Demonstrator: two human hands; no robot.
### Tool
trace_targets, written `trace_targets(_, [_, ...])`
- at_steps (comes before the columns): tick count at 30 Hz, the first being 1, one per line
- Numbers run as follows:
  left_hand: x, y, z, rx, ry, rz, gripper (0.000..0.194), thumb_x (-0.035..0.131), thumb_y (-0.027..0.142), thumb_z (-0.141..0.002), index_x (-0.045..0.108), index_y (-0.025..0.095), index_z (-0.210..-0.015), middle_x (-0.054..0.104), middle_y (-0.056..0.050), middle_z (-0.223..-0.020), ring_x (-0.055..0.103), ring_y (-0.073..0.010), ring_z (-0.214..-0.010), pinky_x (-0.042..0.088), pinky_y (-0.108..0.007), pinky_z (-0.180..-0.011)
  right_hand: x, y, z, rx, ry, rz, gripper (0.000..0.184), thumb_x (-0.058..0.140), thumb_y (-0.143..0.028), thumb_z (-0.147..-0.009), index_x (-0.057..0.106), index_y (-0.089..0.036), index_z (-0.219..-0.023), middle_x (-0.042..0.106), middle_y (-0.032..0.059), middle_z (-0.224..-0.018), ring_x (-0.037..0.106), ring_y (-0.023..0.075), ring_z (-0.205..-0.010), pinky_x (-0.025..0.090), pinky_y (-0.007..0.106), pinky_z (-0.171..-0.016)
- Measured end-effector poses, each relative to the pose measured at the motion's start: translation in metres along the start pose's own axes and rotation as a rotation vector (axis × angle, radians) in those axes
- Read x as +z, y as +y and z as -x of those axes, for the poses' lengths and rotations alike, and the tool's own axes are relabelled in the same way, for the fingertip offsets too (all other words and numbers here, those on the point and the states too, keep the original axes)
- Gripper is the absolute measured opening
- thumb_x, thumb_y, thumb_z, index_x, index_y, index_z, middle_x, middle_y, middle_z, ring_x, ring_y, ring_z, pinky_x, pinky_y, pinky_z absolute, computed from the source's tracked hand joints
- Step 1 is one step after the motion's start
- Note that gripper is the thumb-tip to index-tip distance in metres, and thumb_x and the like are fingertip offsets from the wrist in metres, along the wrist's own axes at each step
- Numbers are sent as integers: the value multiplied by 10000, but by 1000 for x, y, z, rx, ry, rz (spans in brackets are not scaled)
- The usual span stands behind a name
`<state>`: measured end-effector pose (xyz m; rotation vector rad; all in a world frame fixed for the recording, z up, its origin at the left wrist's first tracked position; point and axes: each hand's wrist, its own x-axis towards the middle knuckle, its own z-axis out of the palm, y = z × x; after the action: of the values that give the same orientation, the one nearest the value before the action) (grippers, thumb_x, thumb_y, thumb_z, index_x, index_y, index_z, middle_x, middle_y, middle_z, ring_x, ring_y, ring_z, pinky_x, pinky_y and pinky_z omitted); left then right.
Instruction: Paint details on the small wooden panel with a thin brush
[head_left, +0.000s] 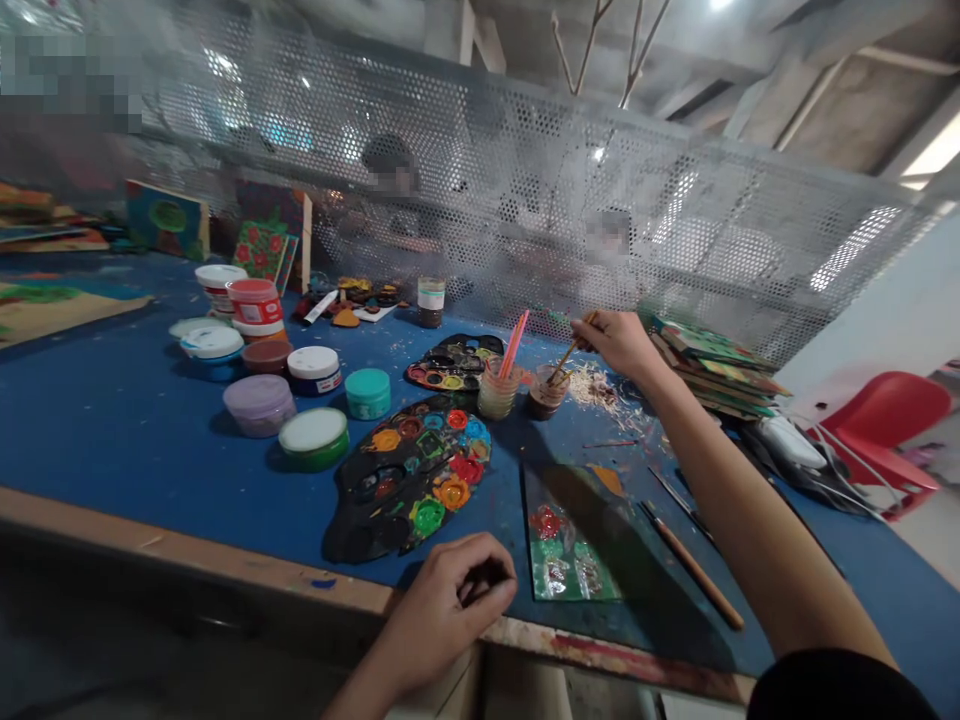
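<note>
My right hand (pixel 619 340) pinches a thin paintbrush (pixel 568 355), its lower end down in a glass jar of brown liquid (pixel 550 395). Beside that jar stands another jar (pixel 499 390) with pink sticks in it. My left hand (pixel 465 590) rests at the table's front edge, fingers curled toward the thumb around a hollow where nothing shows. Between my arms lies a small painted board (pixel 574 530), with red and white shapes on green, partly in shadow. A black paint palette (pixel 356 500) with wells of bright colours lies left of the board.
Several paint tubs (pixel 259 403) stand on the blue table (pixel 150 450) at left. A wooden-handled tool (pixel 694 565) lies right of the board. A second palette (pixel 457 350), wood shavings (pixel 596 385) and stacked boards (pixel 712 360) lie farther back, before a perforated metal screen (pixel 487 170).
</note>
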<state>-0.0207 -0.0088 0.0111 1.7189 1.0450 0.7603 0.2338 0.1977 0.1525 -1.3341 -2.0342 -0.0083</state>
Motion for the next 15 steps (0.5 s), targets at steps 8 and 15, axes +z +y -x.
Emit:
trace_targets(8, [0,0,0,25,30,-43,146,529,268,-846,604,184,-755,556,14,-709,464,-113,-627,333,-222,-566,-50,-10,48,38,362,-76,287,553,-421,-858,671,-182,-752,659,32,-645,585,132,-584,430,279,-600])
trace_targets(15, [-1,-5,-2,71,7,-127,172,511,294,-868,613,204,-764,557,20,-692,485,-115,-600,360,-211,-539,-104,-2,165,389,673,-284,282,686,-454,-783,669,-194,-678,571,11,-525,499,115,-432,364,265,-423])
